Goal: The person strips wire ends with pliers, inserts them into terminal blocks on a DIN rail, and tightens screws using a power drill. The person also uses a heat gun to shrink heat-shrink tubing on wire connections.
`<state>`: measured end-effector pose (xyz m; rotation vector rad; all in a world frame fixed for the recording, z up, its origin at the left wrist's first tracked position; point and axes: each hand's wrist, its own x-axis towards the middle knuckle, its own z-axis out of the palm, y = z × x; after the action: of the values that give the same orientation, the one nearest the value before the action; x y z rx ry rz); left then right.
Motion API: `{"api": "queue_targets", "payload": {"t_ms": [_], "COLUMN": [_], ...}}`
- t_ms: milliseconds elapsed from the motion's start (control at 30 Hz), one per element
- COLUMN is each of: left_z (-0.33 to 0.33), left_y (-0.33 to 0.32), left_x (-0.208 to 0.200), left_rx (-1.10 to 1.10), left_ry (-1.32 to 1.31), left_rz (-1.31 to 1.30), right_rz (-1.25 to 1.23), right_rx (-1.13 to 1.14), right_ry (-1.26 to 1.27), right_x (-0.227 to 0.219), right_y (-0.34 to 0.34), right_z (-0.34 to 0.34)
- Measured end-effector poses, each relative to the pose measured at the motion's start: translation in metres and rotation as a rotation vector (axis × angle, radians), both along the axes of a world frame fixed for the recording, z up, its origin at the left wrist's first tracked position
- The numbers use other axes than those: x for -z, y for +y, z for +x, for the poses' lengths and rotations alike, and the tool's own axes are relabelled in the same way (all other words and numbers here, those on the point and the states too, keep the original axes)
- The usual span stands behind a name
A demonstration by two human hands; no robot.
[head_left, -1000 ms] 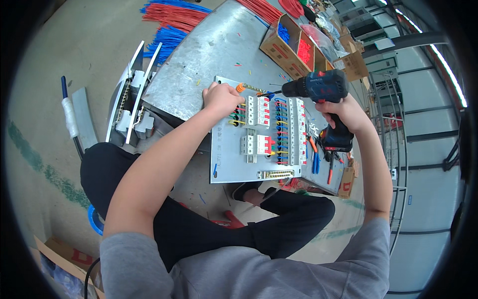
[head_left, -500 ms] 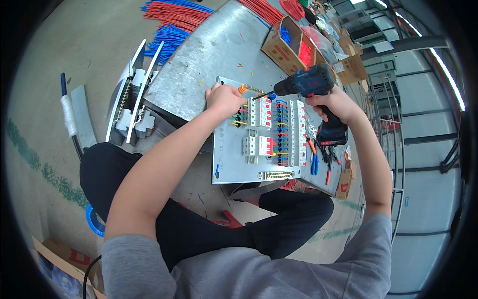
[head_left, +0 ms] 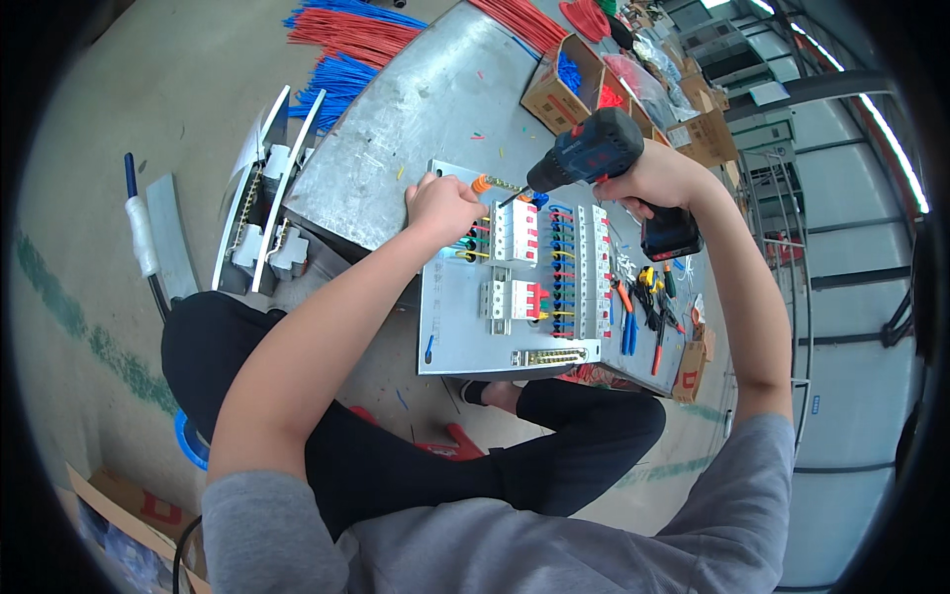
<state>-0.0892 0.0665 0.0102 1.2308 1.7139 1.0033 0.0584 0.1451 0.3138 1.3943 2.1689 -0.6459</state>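
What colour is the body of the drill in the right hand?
Dark blue with black parts; the drill, gripped by the right hand, shows clearly in the head view.

Dark blue-and-black cordless drill (head_left: 594, 150) tilts leftward, bit tip at the grey metal mounting panel (head_left: 455, 337) carrying white circuit breakers (head_left: 517, 233).

You wear a grey short-sleeved T-shirt (head_left: 475, 544), its sleeves ending above the elbows, so both forearms are bare down to the left hand (head_left: 442, 206) and right hand (head_left: 661, 176). No gloves, watch or rings show on either hand. Your trousers (head_left: 396, 455) are black and plain, of a soft fabric.
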Motion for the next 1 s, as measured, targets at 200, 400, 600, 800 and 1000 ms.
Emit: {"api": "queue_targets", "payload": {"t_ms": [200,400,600,800,1000], "left_z": [0.001,-0.001,-0.017,-0.041,-0.048], "left_y": [-0.003,-0.002,0.003,0.008,0.01], "left_x": [-0.002,-0.002,0.006,0.019,0.01], "left_rx": [-0.022,-0.014,0.006,0.057,0.283], "left_ry": [0.009,0.012,-0.176,-0.127,0.106], "left_rz": [0.015,0.012,0.054,0.129,0.307], "right_rz": [0.009,-0.076,-0.089,-0.018,0.443], "right_rx": [-0.059,-0.089,-0.062,0.02,-0.016], "right_ry": [-0.054,-0.07,-0.031,0.128,0.511], "right_x": [0.001,-0.005,-0.009,-0.031,-0.061], "right_y": [0.009,0.031,0.034,0.034,-0.006], "right_z": [0.004,0.005,0.017,0.03,0.106]}}
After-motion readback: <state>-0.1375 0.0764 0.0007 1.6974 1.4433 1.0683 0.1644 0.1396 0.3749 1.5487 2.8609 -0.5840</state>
